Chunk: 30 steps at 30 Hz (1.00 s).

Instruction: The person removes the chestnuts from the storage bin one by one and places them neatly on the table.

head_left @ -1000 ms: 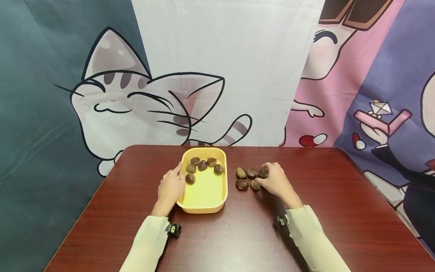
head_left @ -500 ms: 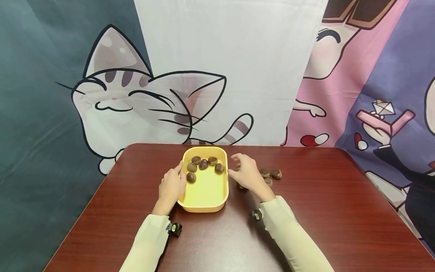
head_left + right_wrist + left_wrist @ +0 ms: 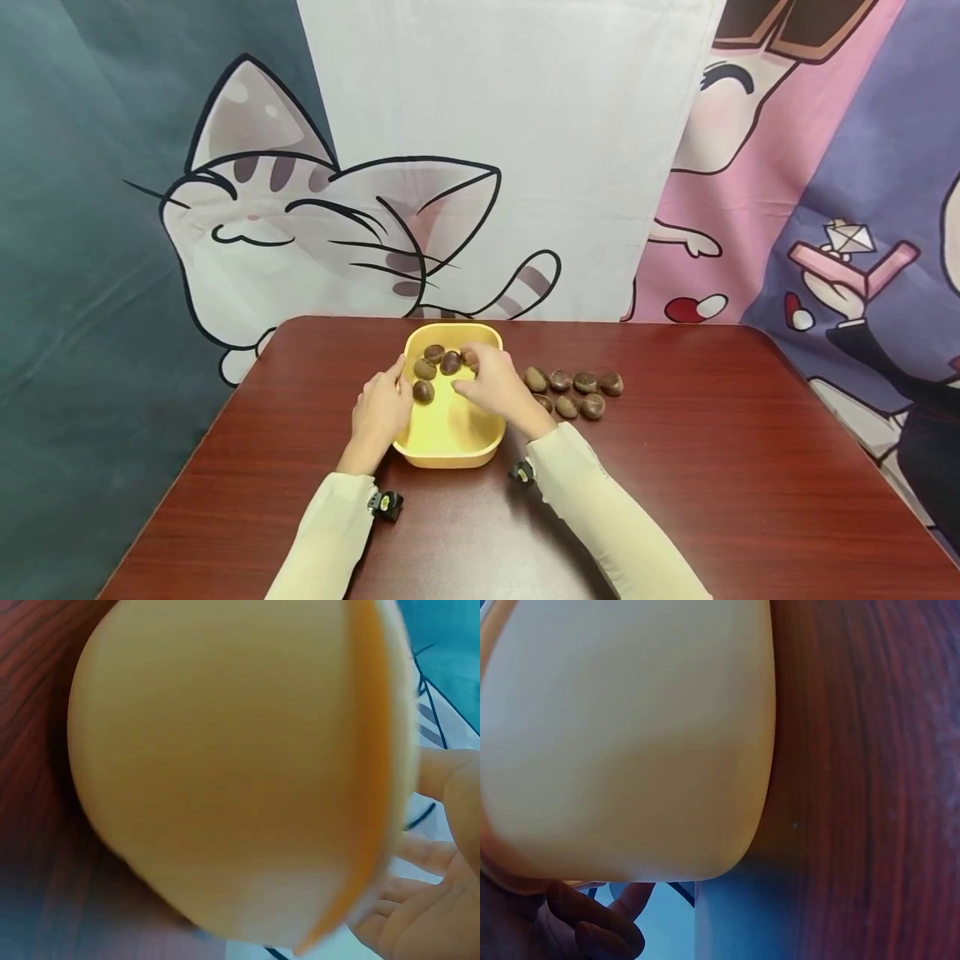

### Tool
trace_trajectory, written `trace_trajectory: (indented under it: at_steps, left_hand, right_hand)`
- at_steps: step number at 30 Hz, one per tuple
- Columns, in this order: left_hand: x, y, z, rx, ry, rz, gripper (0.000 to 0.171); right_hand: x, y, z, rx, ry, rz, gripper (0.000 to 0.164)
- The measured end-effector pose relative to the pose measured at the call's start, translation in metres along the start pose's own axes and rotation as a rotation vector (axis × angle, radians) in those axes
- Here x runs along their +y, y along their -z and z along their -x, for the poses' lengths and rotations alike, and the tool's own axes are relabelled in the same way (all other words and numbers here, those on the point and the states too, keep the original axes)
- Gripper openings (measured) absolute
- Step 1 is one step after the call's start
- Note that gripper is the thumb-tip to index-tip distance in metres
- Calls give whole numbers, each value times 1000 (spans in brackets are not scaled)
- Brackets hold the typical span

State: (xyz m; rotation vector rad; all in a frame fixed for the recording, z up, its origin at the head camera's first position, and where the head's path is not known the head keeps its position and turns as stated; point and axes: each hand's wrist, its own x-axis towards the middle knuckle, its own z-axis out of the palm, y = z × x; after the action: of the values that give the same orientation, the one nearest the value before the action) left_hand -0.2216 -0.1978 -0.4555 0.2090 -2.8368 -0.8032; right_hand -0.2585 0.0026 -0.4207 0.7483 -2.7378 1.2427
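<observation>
A yellow plastic box [image 3: 450, 454] stands on the table with several brown chestnuts [image 3: 423, 392] inside, mostly towards its far end. My left hand [image 3: 382, 410] grips the box's left rim; in the left wrist view its fingers [image 3: 604, 930] show past the box's end. Over the right part of the box is my right hand [image 3: 495, 387], thumb and fingers apart, close to a chestnut that it partly hides. From the right wrist, the box wall [image 3: 225, 772] covers much of the view, and the hand [image 3: 439, 877] shows past the rim with nothing visible in it.
Right of the box, several chestnuts [image 3: 585, 382] lie in two short rows on the dark red wooden table [image 3: 712, 467]. Behind the table hangs a cloth backdrop [image 3: 510, 108] printed with cartoon figures.
My right hand has left the chestnuts on the table and moved left over the box. One chestnut now lies at the far row's right end. The left hand stays on the rim.
</observation>
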Motion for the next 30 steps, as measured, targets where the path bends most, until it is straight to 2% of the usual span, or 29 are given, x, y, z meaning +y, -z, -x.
trace_trajectory:
  at_steps: [8, 16, 23, 30]
  left_hand:
    - [-1, -3, 0, 0, -5, 1, 48]
    - [-2, -5, 1, -9, 1, 7, 48]
    - [0, -3, -1, 8, -9, 9, 48]
    - [1, -1, 0, 8, -9, 10, 48]
  right_hand:
    - [-4, -28, -13, -62, -29, -9, 50]
    - [-11, -55, -17, -97, -34, -21, 46]
    - [-3, -65, -21, -108, -44, 40, 47]
    - [1, -67, -22, -140, -63, 28, 50]
